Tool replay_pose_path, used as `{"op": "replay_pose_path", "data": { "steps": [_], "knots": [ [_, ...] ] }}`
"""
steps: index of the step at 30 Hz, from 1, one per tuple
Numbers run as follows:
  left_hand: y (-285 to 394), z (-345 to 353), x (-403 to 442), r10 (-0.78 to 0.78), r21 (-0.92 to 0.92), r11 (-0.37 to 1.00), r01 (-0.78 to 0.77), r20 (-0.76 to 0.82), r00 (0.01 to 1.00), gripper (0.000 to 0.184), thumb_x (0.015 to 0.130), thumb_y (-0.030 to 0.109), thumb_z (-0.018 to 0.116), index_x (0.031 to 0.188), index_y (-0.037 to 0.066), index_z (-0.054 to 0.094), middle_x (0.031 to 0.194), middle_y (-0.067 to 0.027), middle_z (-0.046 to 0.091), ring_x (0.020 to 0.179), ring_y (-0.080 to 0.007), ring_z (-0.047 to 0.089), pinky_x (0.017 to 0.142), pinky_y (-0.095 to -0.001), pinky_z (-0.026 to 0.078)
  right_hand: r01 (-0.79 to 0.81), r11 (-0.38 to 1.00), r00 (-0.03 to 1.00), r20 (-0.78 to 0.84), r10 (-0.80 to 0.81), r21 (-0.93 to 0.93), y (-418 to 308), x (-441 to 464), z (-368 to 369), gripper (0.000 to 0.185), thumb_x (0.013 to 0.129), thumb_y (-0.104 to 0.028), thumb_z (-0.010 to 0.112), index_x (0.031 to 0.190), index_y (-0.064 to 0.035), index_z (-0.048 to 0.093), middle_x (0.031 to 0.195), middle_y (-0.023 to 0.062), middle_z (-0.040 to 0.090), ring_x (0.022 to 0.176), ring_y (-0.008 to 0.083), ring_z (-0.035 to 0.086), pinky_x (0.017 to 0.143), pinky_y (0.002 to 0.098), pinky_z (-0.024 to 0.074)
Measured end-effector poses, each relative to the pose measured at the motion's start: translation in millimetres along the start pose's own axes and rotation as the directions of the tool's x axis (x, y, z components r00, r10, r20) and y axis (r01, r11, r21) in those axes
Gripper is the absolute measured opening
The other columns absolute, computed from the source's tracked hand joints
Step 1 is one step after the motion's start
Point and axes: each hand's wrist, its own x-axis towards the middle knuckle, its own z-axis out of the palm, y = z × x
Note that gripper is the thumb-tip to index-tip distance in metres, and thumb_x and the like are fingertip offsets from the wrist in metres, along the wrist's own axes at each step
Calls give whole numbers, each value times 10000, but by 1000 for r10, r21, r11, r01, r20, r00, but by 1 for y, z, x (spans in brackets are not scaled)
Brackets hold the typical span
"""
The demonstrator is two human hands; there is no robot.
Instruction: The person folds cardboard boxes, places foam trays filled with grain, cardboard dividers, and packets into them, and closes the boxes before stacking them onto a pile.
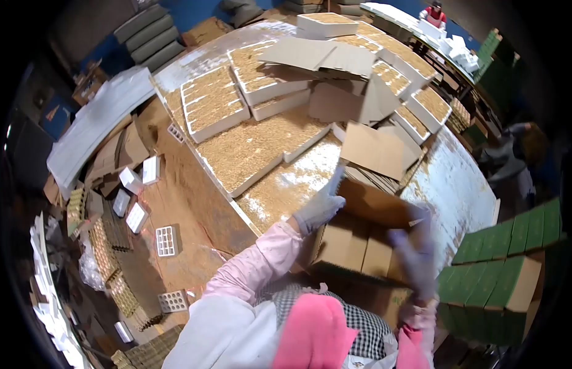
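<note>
An open cardboard box (370, 249) stands at the near edge of the table, its brown inside and bottom flaps facing up at me. My left hand (319, 211), in a pale glove, grips the upper left of the box, thumb bent inward and fingers along the side. At the box's right side is my right hand (416, 255), also gloved; motion smears its fingers, so its hold is unclear. Just beyond the box lie loose flat cardboard sheets (373, 150). White foam trays (215, 101) filled with tan, sawdust-like grains cover the table behind them.
Green boxes (492, 286) are stacked at my right. On the left floor lie a white divided tray (166, 241), small white foam blocks (137, 218) and egg-carton-like stacks (104, 249). Another person (433, 17) is at a far table (390, 15) with white pieces on it.
</note>
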Motion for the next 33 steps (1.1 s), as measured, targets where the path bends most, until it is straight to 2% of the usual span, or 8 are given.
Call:
{"op": "replay_pose_path", "data": {
  "steps": [3,6,10,17,21,23,27,33],
  "knots": [
    [-12,-67,-8,-317,29,947,319,-61,947,808,910,486,556,1497,62,197,1553,-176,187,1441,-290,171,1175,-404,145,-537,815,841,-213,497,-217,100,-49,-42,467,929,-162,514,1337,46,422,1285,193,476,1144,281,494,935,363,438],
    [-97,-209,-14,306,614,524,591,-783,542,781,833,479,656,1402,23,376,1441,-204,398,1328,-342,376,1148,-439,202,-436,900,890,-150,431,5,106,-68,-32,345,943,-200,497,1196,32,519,1070,123,568,935,200,541,804,323,452],
    [-345,-358,-81,-267,-244,961,130,-942,202,884,868,631,515,1464,26,269,1518,-213,259,1398,-347,242,1148,-419,160,-635,730,698,-217,682,252,83,-59,-17,214,938,-186,509,993,6,587,830,19,588,752,108,521,679,277,431],
    [-183,-276,-65,90,169,970,174,-917,389,818,926,398,587,1476,-39,168,1510,-195,254,1397,-301,239,1151,-356,159,-696,703,599,-420,681,146,45,-45,-43,213,929,-161,504,857,25,579,673,23,563,606,113,481,546,322,392],
    [-206,-302,-81,-148,-196,980,-32,-828,542,699,920,236,628,1449,-24,254,1423,-163,384,1267,-277,430,1065,-357,343,-679,660,731,-379,568,-322,109,-46,-37,195,886,-133,518,948,31,603,793,222,598,727,389,558,671,444,440],
    [-188,-296,-102,-315,-506,853,-132,-699,642,628,934,229,605,1429,-13,304,1353,-150,476,1160,-248,544,979,-361,460,-159,533,987,-117,112,-831,155,-64,-43,232,845,-83,510,1043,7,592,886,240,581,870,430,549,745,468,445],
    [-107,-256,-111,-335,-637,766,-84,-508,793,572,960,321,541,1389,-19,373,1329,-168,514,1138,-259,578,942,-394,507,-522,750,848,-154,507,-406,156,-37,-49,237,846,-71,488,1053,-11,587,902,238,571,878,415,550,769,472,450],
    [50,-103,-8,-298,-613,781,120,-197,934,552,956,362,540,1320,-43,449,1229,-180,589,1031,-273,644,885,-371,549,-297,636,954,-188,235,-712,156,-24,-28,156,877,-134,462,832,-30,569,812,202,607,826,393,593,731,477,478]
  ]
}}
